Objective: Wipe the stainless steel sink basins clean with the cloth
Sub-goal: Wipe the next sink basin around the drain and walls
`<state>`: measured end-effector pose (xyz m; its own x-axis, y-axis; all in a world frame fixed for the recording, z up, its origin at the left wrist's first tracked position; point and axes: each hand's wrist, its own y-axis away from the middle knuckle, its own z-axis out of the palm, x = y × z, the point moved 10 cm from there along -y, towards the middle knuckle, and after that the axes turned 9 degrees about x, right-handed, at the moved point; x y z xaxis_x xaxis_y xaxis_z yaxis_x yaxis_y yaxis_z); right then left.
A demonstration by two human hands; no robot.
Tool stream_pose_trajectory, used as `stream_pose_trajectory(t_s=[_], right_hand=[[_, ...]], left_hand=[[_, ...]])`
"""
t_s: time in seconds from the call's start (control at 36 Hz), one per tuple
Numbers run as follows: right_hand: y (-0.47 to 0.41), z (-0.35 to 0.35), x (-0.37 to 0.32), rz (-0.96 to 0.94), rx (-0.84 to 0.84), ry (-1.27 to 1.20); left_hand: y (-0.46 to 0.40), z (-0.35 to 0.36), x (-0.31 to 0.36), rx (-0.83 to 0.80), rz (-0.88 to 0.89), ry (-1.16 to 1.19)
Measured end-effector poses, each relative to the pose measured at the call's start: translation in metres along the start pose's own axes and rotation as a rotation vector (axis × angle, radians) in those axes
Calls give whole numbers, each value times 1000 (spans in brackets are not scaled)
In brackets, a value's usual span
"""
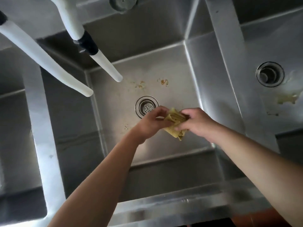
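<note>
Forearms: two bare forearms are extended from the bottom edge over the front rim of the steel sink, converging above the middle basin.
Left hand [151, 124]: its fingers are curled around the left side of a crumpled yellow textured cloth [175, 124], which is pinched near its top.
Right hand [195, 123]: its fingers are curled over the right side of the same cloth, so that the cloth is gripped between both hands.
Cloth position: it is held above the floor of the middle stainless steel basin [172, 89], just right of the round perforated drain strainer [146, 107]; a corner hangs down below the hands.
Basin floor: yellowish-brown residue spots [164, 82] are seen beyond the drain, and a few more near the left wrist.
Right basin [255, 99]: a second round drain [270, 74] is set in it, with a pale yellowish smear [287, 99] close by, though it is blurred and may be residue or glare.
Left basin [14, 128]: only part of it is seen, in shadow.
Spouts: two white tubular faucet spouts, one plain [49, 63] and one with a black band [91, 46], are angled over the middle basin from the upper left.
Back ledge: a grey round knob [123, 4] is partly cut off by the top edge.
</note>
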<state>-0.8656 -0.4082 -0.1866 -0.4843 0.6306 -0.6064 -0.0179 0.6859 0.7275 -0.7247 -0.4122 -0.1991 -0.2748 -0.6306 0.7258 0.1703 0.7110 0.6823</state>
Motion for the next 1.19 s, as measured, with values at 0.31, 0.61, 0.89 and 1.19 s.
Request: stream_pose_trajectory(t_s=[0.31,0.61,0.89,1.19], right_hand=[[-60,-8,-27,-194,159,421],[-7,-97,-148,-905,459,915],[-16,-106,-99,-971,470,1241],[0,-104,-108,-1123,535,1093]], left_hand=[[-80,-7,10,-83,142,-545],[-170,-51,97,448,284,-658],[-213,4,63,301,476,-1012],[-111,-20,-20,217,411,-1059]])
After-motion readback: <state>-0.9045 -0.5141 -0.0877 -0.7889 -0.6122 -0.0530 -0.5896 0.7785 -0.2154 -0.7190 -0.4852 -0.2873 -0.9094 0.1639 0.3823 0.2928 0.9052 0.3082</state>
